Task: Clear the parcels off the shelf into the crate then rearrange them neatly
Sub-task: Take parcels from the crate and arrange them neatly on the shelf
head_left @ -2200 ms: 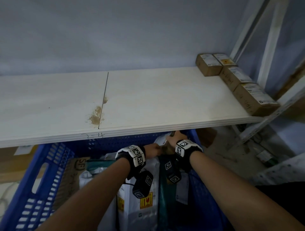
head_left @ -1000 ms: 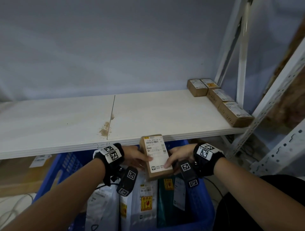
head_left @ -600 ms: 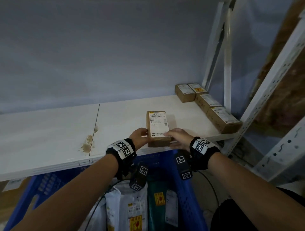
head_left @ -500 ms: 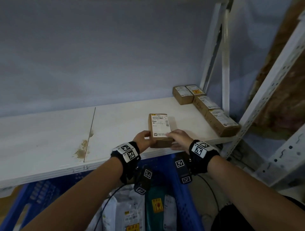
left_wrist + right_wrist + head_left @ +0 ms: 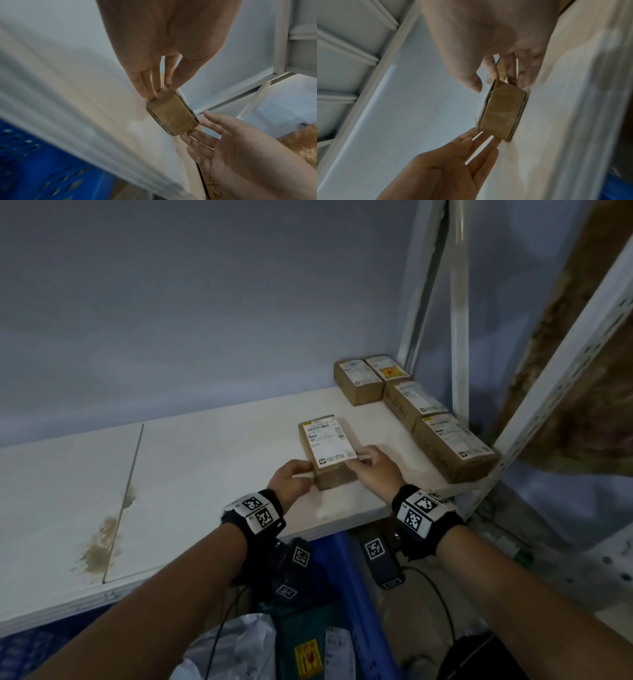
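A brown cardboard box (image 5: 329, 450) with a white label lies flat on the white shelf (image 5: 205, 474), near its front edge. My left hand (image 5: 294, 477) touches the box's left near corner with straight fingers (image 5: 150, 86). My right hand (image 5: 373, 470) touches its right side with straight fingers (image 5: 511, 73), thumb clear of the box. In both wrist views the box's taped end (image 5: 171, 115) (image 5: 501, 112) sits between the two hands. Below the shelf, the blue crate (image 5: 356, 594) holds a white bag (image 5: 239, 645) and a green parcel (image 5: 308, 645).
Several brown labelled boxes (image 5: 452, 446) stand in a row along the shelf's right end, back to the wall. White perforated rack uprights (image 5: 561, 392) rise at the right. A brown stain (image 5: 99, 549) marks the shelf by the board seam at the left.
The box came up out of the crate between both hands, went down on the shelf's front edge and has slid a little farther in. My fingers now lie straighter against its sides.
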The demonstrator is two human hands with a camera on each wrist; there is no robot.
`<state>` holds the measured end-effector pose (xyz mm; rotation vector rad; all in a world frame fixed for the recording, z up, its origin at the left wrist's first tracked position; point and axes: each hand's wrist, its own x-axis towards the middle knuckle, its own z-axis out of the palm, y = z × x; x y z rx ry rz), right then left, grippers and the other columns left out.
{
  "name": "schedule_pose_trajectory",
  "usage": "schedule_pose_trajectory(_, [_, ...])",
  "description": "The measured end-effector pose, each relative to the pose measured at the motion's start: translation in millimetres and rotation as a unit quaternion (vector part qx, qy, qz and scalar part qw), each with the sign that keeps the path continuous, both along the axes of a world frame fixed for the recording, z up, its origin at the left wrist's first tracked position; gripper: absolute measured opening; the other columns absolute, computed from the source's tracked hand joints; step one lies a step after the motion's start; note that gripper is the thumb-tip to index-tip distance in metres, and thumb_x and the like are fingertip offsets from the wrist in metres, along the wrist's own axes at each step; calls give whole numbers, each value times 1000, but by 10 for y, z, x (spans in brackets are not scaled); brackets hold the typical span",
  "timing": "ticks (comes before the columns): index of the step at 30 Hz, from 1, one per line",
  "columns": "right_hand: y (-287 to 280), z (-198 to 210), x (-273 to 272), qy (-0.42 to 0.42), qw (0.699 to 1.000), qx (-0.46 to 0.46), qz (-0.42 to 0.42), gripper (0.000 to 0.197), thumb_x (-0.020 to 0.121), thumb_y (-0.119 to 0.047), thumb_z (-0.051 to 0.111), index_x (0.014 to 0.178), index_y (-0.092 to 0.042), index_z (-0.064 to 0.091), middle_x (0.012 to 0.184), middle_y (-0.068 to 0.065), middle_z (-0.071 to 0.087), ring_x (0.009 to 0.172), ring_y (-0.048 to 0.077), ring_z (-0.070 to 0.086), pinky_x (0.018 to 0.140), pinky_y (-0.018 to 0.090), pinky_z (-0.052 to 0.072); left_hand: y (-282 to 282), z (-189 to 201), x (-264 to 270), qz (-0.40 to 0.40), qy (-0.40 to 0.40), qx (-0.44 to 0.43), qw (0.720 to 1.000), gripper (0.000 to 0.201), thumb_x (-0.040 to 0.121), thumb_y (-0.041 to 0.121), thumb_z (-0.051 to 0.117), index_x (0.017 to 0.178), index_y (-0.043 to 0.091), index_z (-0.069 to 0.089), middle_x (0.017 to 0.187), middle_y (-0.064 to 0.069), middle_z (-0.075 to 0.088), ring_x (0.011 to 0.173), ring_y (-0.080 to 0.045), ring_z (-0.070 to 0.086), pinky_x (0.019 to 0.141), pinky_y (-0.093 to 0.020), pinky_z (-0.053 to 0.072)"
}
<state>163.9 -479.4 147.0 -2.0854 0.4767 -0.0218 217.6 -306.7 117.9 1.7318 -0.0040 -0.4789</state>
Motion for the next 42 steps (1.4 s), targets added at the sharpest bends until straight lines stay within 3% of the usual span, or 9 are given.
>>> schedule_pose_trajectory(6, [-344,179,383,45,997,-57,-27,52,89,-41,50,134,-16,45,132,6,57,118,28,55,96,33,44,-596,130,373,-57,18,-32,998,42,87,-7,51,127,7,51,119,-5,55,107,-17,50,74,-21,42])
schedule_pose_trajectory(9, [-527,301,552,108,984,-136,-34,61,87,-45,44,138,-11,44,138,14,51,118,33,54,96,36,46,-885,203,459,-90,35,-37,995,46,88,-7,49,131,9,48,120,-3,53,110,-17,47,84,-26,40])
schedule_pose_trajectory(12, [-701,370,666,137,962,-233,-36,50,95,-37,40,131,-5,49,138,20,46,121,35,49,93,35,41,-1114,235,476,-109,43,-45,992,47,89,-6,49,134,9,45,119,-1,50,110,-17,45,91,-29,36])
schedule_pose_trajectory(17, [-855,378,769,167,931,-316,-70,48,95,-33,40,134,-6,47,148,20,24,127,39,41,106,42,38,-1417,226,522,-132,37,-32,990,44,92,-1,47,135,9,44,118,-2,50,110,-18,47,93,-30,38])
schedule_pose_trajectory(21, [-906,343,818,158,932,-325,-34,46,94,-33,40,131,-6,49,140,22,31,119,37,45,103,39,39,-1578,239,569,-137,32,-36,989,47,90,-1,47,135,11,44,136,-10,49,125,-26,47,92,-30,40])
schedule_pose_trajectory(30, [-887,239,864,147,937,-315,-32,51,89,-35,46,129,-5,50,144,20,23,117,38,46,106,45,40,-1630,197,630,-137,22,-45,989,50,88,-9,41,135,7,43,132,-5,52,119,-22,50,85,-26,42])
schedule_pose_trajectory(34, [-879,224,821,133,939,-314,-28,49,89,-36,47,126,-4,50,142,20,25,111,37,50,101,40,43,-1531,108,616,-126,16,-25,992,59,85,-11,44,141,8,37,146,-8,40,131,-26,43,105,-35,39])
schedule_pose_trajectory(38, [-842,234,727,110,947,-301,-36,48,86,-34,51,126,-6,47,138,17,28,108,37,52,96,40,45,-1278,48,500,-129,0,-7,992,53,88,-4,50,139,7,39,145,-8,40,130,-26,45,108,-37,38])
schedule_pose_trajectory(42, [-864,258,543,90,921,-374,-70,52,87,-39,50,129,-10,45,138,18,32,122,40,39,101,49,39,-902,56,340,-115,-4,-29,993,45,89,-9,46,133,2,43,143,-11,43,126,-28,48,93,-29,41])
